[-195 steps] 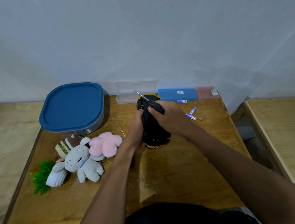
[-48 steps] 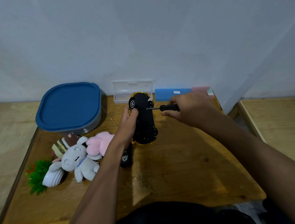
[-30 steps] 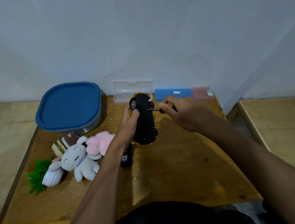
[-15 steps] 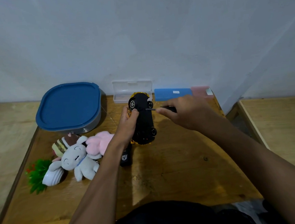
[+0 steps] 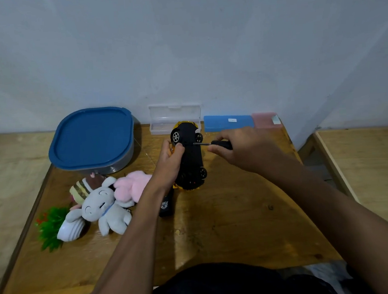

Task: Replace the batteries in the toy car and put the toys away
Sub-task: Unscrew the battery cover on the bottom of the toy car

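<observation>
A person seated at a wooden table [image 5: 219, 233] is working on a toy car [image 5: 190, 155], seen from the head camera. The car is standing tilted on its side near the far middle of the table, its black underside facing right and its yellow body showing at both ends. The left hand [image 5: 170, 164] is gripping the car from the left, fingers curled around its body and the thumb pressing on the underside. The right hand [image 5: 247, 150] is pinching the black handle of a screwdriver [image 5: 214, 144] between thumb and fingers, the thin metal tip touching the car's underside just below the far wheels.

Lying to the left of the car is a cluster of toys: a pink plush [image 5: 133, 185], a grey plush elephant [image 5: 102, 207], a striped brown plush [image 5: 85, 185] and a small green plastic plant [image 5: 49, 226]. A small black object [image 5: 165, 204] is lying just beside the left wrist. A blue-lidded container [image 5: 91, 138] is sitting at the far left. Along the wall are resting a clear plastic case [image 5: 174, 117], a blue case [image 5: 227, 121] and a pink case [image 5: 265, 120].
</observation>
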Demonstrator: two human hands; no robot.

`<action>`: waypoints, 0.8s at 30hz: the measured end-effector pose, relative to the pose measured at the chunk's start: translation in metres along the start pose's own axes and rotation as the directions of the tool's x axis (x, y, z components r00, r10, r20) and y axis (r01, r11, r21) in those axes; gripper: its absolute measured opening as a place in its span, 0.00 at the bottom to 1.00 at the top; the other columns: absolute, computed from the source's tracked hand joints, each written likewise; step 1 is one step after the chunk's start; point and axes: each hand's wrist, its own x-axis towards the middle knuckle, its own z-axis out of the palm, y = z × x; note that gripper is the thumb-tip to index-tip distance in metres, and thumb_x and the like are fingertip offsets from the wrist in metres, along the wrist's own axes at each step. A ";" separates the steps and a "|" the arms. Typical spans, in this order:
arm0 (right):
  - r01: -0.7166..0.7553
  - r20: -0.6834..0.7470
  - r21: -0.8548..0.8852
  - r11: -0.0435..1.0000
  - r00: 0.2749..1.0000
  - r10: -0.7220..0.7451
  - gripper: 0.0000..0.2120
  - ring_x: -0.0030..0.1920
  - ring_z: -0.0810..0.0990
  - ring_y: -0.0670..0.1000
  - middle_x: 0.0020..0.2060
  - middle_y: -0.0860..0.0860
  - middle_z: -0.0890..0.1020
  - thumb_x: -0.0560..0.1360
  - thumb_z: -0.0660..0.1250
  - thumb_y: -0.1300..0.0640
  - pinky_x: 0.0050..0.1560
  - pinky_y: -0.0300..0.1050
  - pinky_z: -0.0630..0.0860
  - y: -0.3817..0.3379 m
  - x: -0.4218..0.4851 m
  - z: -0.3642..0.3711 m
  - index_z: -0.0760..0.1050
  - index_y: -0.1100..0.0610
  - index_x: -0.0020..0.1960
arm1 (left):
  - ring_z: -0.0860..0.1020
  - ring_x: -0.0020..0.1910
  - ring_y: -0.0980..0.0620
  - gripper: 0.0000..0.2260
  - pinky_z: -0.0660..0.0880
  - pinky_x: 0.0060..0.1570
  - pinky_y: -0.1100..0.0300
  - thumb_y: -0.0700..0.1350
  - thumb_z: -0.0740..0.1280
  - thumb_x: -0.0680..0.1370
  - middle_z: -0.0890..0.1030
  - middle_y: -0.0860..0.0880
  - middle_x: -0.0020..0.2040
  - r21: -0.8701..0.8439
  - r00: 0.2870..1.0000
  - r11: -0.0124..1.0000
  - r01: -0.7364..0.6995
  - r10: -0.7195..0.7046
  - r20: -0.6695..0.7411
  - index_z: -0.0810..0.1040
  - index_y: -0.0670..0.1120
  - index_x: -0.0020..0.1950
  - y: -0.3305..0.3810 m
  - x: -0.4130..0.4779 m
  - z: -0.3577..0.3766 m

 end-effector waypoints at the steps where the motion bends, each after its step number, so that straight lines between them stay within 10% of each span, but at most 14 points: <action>1: 0.008 -0.023 -0.027 1.000 1.000 -0.009 0.23 0.36 0.77 0.49 0.34 0.47 0.78 0.79 0.52 0.36 0.36 0.45 0.74 -0.001 -0.001 0.002 0.78 0.51 0.48 | 0.81 0.55 0.42 0.07 0.81 0.51 0.47 0.49 0.58 0.84 0.78 0.39 0.58 -0.001 1.000 1.000 -0.002 0.002 -0.001 0.70 0.53 0.61 0.001 0.000 0.000; 12: 0.047 0.018 0.146 0.988 0.999 -0.051 0.10 0.49 0.77 0.48 0.51 0.47 0.78 0.76 0.68 0.49 0.47 0.47 0.78 0.009 0.003 0.002 0.76 0.43 0.56 | 0.81 0.53 0.45 0.09 0.81 0.47 0.51 0.48 0.58 0.84 0.80 0.42 0.55 0.027 1.000 1.000 0.003 -0.003 -0.011 0.69 0.50 0.64 -0.006 -0.001 0.003; 18: 0.036 -0.020 -0.037 0.999 0.999 -0.037 0.25 0.32 0.73 0.46 0.30 0.46 0.74 0.80 0.49 0.37 0.30 0.43 0.66 0.008 0.003 0.011 0.79 0.51 0.49 | 0.82 0.50 0.47 0.10 0.79 0.41 0.57 0.48 0.57 0.84 0.80 0.42 0.54 0.028 1.000 1.000 -0.009 0.009 -0.007 0.69 0.49 0.64 -0.004 -0.002 0.003; 24: 0.073 0.018 0.106 0.992 0.997 -0.075 0.08 0.45 0.75 0.46 0.46 0.44 0.76 0.77 0.66 0.46 0.46 0.48 0.78 0.011 0.000 0.006 0.75 0.45 0.55 | 0.82 0.52 0.46 0.07 0.81 0.44 0.54 0.49 0.58 0.83 0.80 0.43 0.54 0.050 1.000 0.999 0.000 0.001 -0.018 0.70 0.52 0.61 -0.006 -0.001 0.003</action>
